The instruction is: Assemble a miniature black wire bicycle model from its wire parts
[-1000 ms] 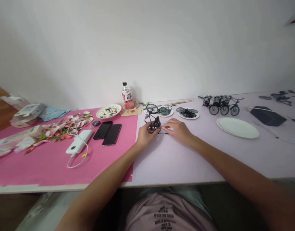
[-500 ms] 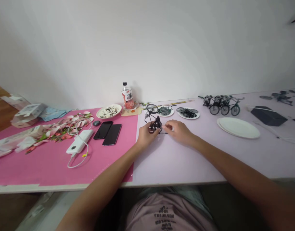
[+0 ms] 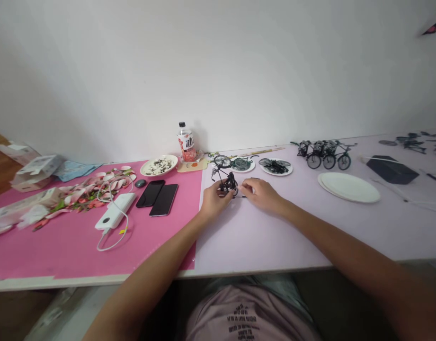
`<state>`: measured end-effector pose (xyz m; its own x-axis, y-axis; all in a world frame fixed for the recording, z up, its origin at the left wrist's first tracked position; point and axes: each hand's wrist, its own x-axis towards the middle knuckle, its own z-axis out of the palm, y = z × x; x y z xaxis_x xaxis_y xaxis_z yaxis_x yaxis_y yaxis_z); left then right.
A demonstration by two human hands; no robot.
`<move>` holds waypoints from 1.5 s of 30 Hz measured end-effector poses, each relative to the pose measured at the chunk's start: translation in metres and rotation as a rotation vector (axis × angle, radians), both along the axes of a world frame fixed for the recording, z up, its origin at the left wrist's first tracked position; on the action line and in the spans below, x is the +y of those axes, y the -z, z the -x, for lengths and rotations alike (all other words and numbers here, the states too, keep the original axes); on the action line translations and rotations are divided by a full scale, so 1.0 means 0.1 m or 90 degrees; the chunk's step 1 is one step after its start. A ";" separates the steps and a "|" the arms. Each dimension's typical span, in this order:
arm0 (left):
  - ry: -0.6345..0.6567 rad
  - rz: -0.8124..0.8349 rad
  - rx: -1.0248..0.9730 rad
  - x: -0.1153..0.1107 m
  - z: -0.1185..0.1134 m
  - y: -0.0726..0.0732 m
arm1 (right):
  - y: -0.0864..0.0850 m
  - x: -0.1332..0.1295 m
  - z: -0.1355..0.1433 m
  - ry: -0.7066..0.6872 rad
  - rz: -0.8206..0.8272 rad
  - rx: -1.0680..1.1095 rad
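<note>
A small black model bicycle (image 3: 227, 180) is held tilted above the lilac part of the table, one wheel up toward the wall. My left hand (image 3: 216, 201) is closed round its lower left part. Close to the bicycle's right side, my right hand (image 3: 261, 193) has its thumb and forefinger pinched; what they hold, if anything, is too small to make out. Behind the hands lie a plate with dark green parts (image 3: 243, 164) and a plate with black parts (image 3: 276, 166). Several finished-looking model bicycles (image 3: 323, 155) stand in a row at the back right.
Stacked white plates (image 3: 349, 187) and a dark block (image 3: 392, 169) lie on the right. On the pink left part are two phones (image 3: 164, 200), a white power bank (image 3: 114, 211) with its cable, and flower pieces (image 3: 97, 189). A bottle (image 3: 186, 142) stands near the wall.
The view has shifted slightly, so the table items appear a little further left. Both hands keep nearly the same pose around the model bicycle.
</note>
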<state>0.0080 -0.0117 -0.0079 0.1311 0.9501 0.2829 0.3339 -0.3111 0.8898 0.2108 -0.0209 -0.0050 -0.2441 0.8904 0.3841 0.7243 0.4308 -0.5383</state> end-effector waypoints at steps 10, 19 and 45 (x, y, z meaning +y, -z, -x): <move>0.019 -0.020 0.002 0.02 0.01 0.04 | 0.03 0.02 0.01 -0.029 -0.025 -0.011; 0.024 -0.022 -0.027 0.02 0.01 0.03 | 0.01 -0.03 0.02 -0.021 -0.007 0.029; 0.024 -0.070 0.005 0.04 0.04 0.05 | 0.06 0.03 0.04 -0.001 -0.006 0.046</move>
<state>0.0038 -0.0080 -0.0127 0.1685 0.9078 0.3841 0.3265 -0.4190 0.8472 0.2064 -0.0182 -0.0111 -0.2173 0.8864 0.4089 0.6831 0.4373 -0.5849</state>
